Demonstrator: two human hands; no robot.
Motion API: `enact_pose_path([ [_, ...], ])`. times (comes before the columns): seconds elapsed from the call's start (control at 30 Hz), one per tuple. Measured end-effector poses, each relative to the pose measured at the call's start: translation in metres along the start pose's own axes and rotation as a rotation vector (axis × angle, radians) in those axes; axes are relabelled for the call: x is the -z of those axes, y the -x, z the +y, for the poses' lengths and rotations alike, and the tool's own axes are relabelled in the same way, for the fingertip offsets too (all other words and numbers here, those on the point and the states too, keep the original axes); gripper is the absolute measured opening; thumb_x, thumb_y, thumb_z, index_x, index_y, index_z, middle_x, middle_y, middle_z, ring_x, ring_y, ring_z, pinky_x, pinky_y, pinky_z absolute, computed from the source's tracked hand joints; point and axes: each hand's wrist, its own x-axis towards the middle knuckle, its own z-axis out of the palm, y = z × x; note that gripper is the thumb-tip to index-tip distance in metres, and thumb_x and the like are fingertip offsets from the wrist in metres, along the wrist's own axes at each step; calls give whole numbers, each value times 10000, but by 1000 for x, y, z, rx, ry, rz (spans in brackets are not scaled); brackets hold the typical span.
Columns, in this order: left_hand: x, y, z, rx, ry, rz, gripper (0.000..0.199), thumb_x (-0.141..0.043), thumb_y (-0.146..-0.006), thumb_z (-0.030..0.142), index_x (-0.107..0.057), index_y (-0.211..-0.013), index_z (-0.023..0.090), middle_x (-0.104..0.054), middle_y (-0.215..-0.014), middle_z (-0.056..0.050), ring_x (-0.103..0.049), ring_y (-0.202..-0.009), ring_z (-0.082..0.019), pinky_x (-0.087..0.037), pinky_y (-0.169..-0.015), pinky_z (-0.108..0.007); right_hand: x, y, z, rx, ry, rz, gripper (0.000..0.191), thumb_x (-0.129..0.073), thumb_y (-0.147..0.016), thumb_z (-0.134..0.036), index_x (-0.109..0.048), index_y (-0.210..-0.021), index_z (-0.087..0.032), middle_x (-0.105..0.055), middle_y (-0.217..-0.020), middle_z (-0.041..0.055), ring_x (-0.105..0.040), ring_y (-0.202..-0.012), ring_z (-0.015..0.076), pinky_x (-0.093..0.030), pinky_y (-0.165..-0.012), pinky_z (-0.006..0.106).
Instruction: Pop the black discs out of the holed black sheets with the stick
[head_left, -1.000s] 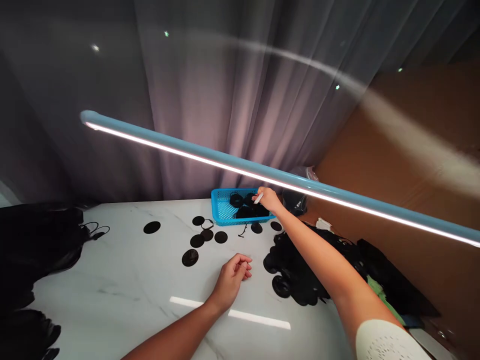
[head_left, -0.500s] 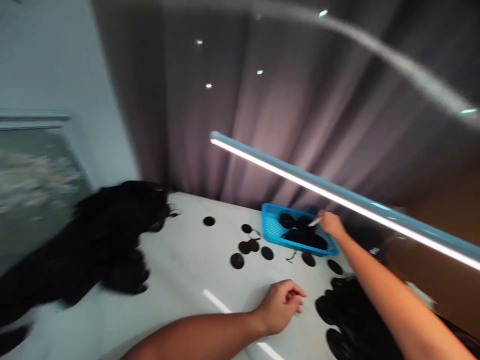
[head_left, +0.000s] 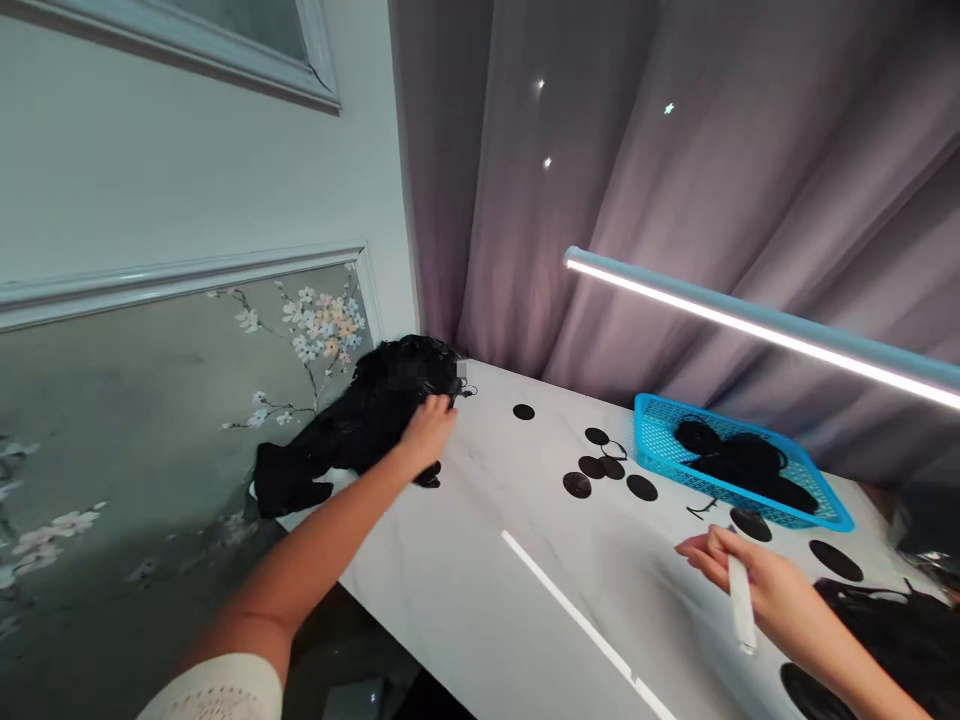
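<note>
Black pile (head_left: 375, 410) at left hand (head_left: 430, 432), can't tell its grip; right hand (head_left: 739, 560) grasps a white stick (head_left: 742, 610). Some black pieces (head_left: 750, 458) already in blue basket (head_left: 654, 457) beyond right hand; pile, loose discs (head_left: 577, 485) between hands lie outside.

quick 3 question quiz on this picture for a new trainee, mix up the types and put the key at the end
1. Multiple choice: what lies in the blue basket?
A) green cloths
B) black items
C) white cups

2. True or false: the white stick-like object lies in that basket.

3. Fill in the blank: the ___ hand is at the black pile near the flowered wall panel.

Key:
1. B
2. False; it is held in the right hand
3. left, as the left hand reaches to that pile
</note>
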Motion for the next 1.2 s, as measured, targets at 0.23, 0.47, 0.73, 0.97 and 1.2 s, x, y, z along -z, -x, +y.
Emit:
enact_pose_path([
  [0.23, 57, 8, -34, -63, -135, -45, 196, -620, -910, 315, -650, -1032, 165, -571, -1254, -90, -463, -1238, -276, -315, -1058, -524, -65, -17, -71, 136, -366, -242, 375, -541, -851, -565, -504, -693, -227, -714, -856, 83, -652, -775, 236, -495, -737, 371],
  [0.47, -4, -26, 66, -356, 97, -180, 156, -568, -825, 172, -702, -899, 200, -671, -935, -34, -596, -916, -206, -435, -864, -319, -129, -53, -156, 203, -750, -157, 505, -718, -738, -470, -632, -1152, -193, -684, -1101, 84, -620, -1011, 245, -475, -877, 362],
  [0.73, -42, -52, 68, -390, 299, -377, 606, -654, -831, 406, -482, -1382, 224, -617, -1214, -87, -575, -1119, -237, -417, -953, -346, -92, -41, -91, -136, -900, 19, 457, -693, -729, -593, -678, -771, -138, -607, -675, 13, -521, -653, 163, -407, -631, 276],
  [0.97, -87, -75, 79, -437, 281, -483, 652, -711, -781, 496, -511, -1354, 260, -555, -1310, -93, -454, -1243, -299, -305, -1041, -401, -21, -12, -54, -70, -855, 4, 402, -677, -789, -547, -629, -728, -153, -583, -712, 4, -505, -692, 153, -401, -670, 277],
  [1.2, -92, -96, 87, -513, 298, -503, 339, -718, -785, 476, -618, -821, 155, -605, -843, -18, -575, -807, -182, -450, -775, -337, 27, -9, -29, -136, -953, 212, 330, -696, -790, -506, -659, -827, -180, -659, -758, 25, -593, -728, 191, -471, -718, 309],
])
